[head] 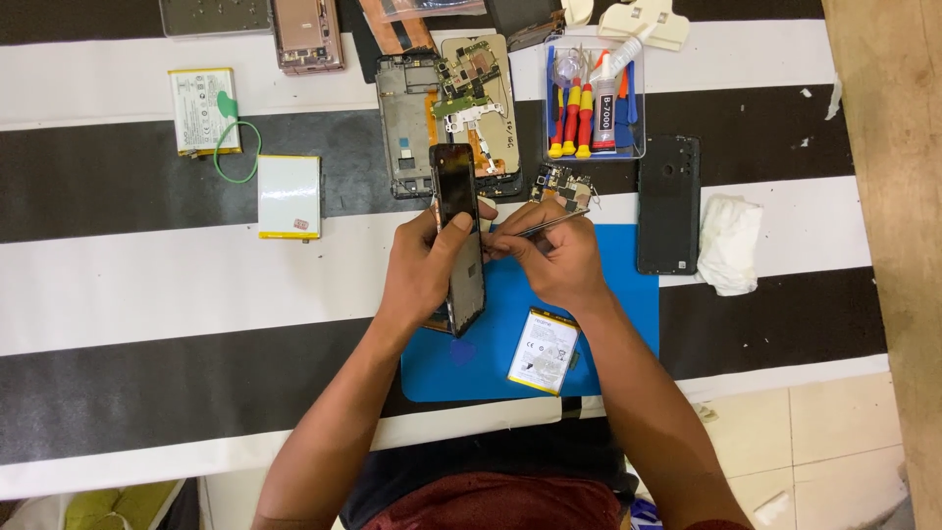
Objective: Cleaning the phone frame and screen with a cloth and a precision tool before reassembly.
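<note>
My left hand [427,263] grips a dark phone frame [457,196], held on edge and tilted above a blue work mat [628,294]. My right hand [554,257] pinches metal tweezers [551,224], their tip touching the side of the phone frame. A white and yellow battery [543,350] lies on the mat beside my right forearm. A small circuit board [561,185] sits just beyond my right hand.
An opened phone chassis [404,123] lies behind the hands. A clear tray [594,93] holds screwdrivers and a glue tube. A black back cover [668,203] and a crumpled white cloth [729,243] lie at right. Two batteries [204,108] [289,195] rest at left.
</note>
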